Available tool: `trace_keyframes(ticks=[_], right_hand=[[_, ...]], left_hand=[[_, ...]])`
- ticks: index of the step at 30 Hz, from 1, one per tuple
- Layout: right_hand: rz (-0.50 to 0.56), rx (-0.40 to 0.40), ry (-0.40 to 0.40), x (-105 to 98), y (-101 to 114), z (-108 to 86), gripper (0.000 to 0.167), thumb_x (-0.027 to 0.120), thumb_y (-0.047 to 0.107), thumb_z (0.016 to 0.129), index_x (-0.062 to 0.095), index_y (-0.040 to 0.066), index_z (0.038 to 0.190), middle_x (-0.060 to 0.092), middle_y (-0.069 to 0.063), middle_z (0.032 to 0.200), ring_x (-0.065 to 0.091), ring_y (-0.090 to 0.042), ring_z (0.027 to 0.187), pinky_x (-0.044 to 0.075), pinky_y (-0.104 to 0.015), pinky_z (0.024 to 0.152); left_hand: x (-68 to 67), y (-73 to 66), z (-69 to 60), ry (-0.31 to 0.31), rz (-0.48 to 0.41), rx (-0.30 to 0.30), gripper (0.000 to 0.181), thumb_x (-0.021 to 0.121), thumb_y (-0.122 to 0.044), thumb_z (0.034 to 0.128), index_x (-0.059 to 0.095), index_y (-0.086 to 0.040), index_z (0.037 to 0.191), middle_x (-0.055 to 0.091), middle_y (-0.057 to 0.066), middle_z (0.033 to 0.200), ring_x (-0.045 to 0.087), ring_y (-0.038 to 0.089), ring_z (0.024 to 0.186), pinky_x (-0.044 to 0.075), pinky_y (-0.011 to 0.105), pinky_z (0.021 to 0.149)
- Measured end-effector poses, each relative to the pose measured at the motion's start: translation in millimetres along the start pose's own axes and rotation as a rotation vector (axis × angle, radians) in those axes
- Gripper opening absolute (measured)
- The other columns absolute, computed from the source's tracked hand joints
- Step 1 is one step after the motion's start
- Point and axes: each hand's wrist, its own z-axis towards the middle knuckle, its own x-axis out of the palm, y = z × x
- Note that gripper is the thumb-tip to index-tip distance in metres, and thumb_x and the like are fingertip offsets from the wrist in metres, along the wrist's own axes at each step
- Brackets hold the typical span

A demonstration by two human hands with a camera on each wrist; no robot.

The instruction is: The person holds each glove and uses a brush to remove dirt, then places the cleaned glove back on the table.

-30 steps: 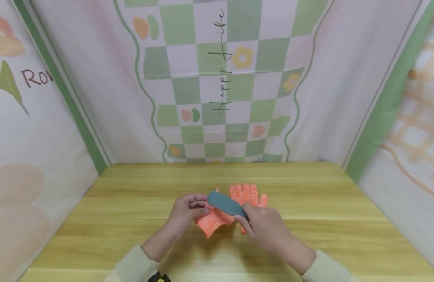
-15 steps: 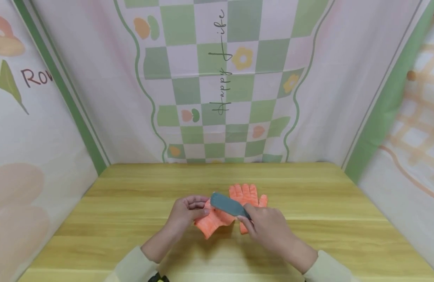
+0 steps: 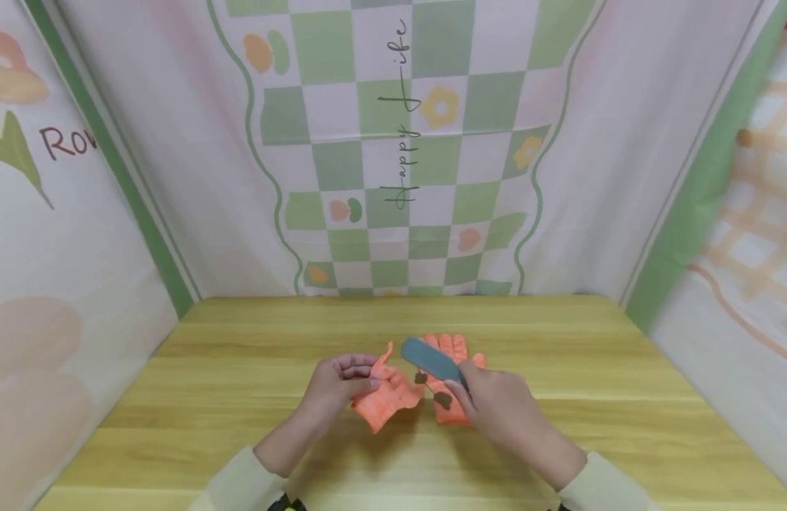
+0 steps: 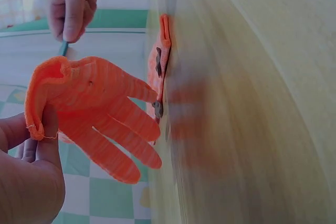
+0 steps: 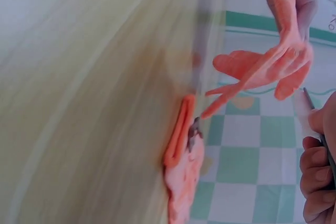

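My left hand [image 3: 336,387] pinches the cuff of an orange knit glove [image 4: 100,98], which hangs above the table with its fingers pointing down. My right hand [image 3: 495,408] grips the handle of a flat, blue-grey, paddle-shaped tool [image 3: 434,360]; its blade is seen nearly edge-on from the right wrist. In the head view the blade lies to the right of the held glove, apart from it. A second orange glove [image 3: 457,411] lies on the table below, partly hidden by the tool and right hand. Dark brown lumps [image 3: 442,399] are on that lying glove.
The wood-grain table [image 3: 252,426] stretches around both hands. Behind it hangs a green-and-white checked cloth [image 3: 380,163] with lettering, and printed curtains [image 3: 93,248] stand at the sides.
My right hand has moved the tool rightward, off the front of the held glove and over the lying one. The dark lumps have come into sight. My left hand has stayed almost still.
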Motion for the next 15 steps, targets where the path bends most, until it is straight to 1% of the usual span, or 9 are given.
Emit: trace_keyframes(ticks=[2, 8, 11, 15], right_hand=[[0.017, -0.015, -0.013, -3, 3, 0.9, 0.024, 0.066, 0.026, 0.094, 0.051, 0.011, 0.082, 0.035, 0.01, 0.055, 0.029, -0.001, 0.042, 0.027, -0.018, 0.038], [0.07, -0.099, -0.076, -7, 16, 4.1, 0.029, 0.056, 0.034, 0.099, 0.049, 0.013, 0.08, 0.033, 0.012, 0.058, 0.028, 0.0, 0.045, 0.026, -0.016, 0.039], [0.099, -0.114, -0.063, -6, 23, 5.1, 0.03, 0.055, 0.034, 0.1, 0.048, 0.014, 0.079, 0.033, 0.013, 0.059, 0.029, 0.0, 0.046, 0.026, -0.016, 0.04], [0.083, -0.134, -0.065, 1, 25, 3.4, 0.03, 0.053, 0.035, 0.101, 0.049, 0.013, 0.081, 0.035, 0.014, 0.059, 0.03, 0.0, 0.047, 0.027, -0.016, 0.04]], left_hand=[[0.0, 0.9, 0.0, 0.0, 0.003, -0.004, 0.032, 0.073, 0.007, 0.0802, 0.066, 0.008, 0.111, 0.071, 0.012, 0.097, 0.067, 0.016, 0.087, 0.057, 0.027, 0.075], [-0.8, 3.3, 1.2, 0.018, -0.002, -0.01, 0.032, 0.074, 0.006, 0.0807, 0.065, 0.008, 0.112, 0.07, 0.009, 0.094, 0.066, 0.017, 0.086, 0.057, 0.027, 0.075], [-0.1, 3.4, 1.2, 0.025, -0.003, -0.014, 0.031, 0.072, 0.006, 0.081, 0.065, 0.007, 0.111, 0.071, 0.009, 0.094, 0.067, 0.016, 0.085, 0.057, 0.028, 0.075], [2.5, 2.6, 1.0, 0.029, -0.003, -0.015, 0.031, 0.072, 0.007, 0.0806, 0.066, 0.007, 0.111, 0.071, 0.009, 0.093, 0.067, 0.016, 0.083, 0.057, 0.026, 0.07]])
